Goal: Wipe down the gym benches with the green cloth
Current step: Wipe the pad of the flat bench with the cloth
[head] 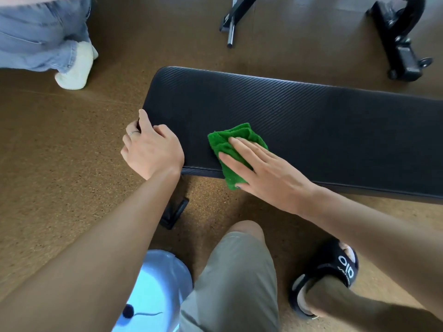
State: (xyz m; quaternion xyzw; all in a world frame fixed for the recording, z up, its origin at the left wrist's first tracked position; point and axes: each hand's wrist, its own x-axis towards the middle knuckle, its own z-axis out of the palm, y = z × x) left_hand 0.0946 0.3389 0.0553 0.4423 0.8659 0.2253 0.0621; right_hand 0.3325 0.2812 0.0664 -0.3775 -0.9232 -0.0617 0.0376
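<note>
The right hand [261, 173] lies flat with straight fingers pressing the green cloth [236, 152] onto the bench [311, 125]; the thumb runs along the cloth's near corner, which hangs over the pad's front edge. The cloth is folded, fuzzy terry, its far folds just beyond the fingertips. The left hand [152, 149] curls round the bench's near left corner, gripping the end edge, a thin ring on one finger. Beyond both hands the pad stretches bare and wide, a long rounded rectangle of black ribbed vinyl with a seam along its front side, running off to the right. Below the left wrist a black metal foot [175, 212] of the bench stands on the speckled brown floor [60, 164]. Nearer the body are a bent knee in grey shorts [235, 283] and a black slide sandal [335, 269] with white lettering, not clearly readable. Far past the left hand stands another person's leg in blue jeans [36, 32] and a white sock. Black equipment frames [402, 39] sit past the bench.
</note>
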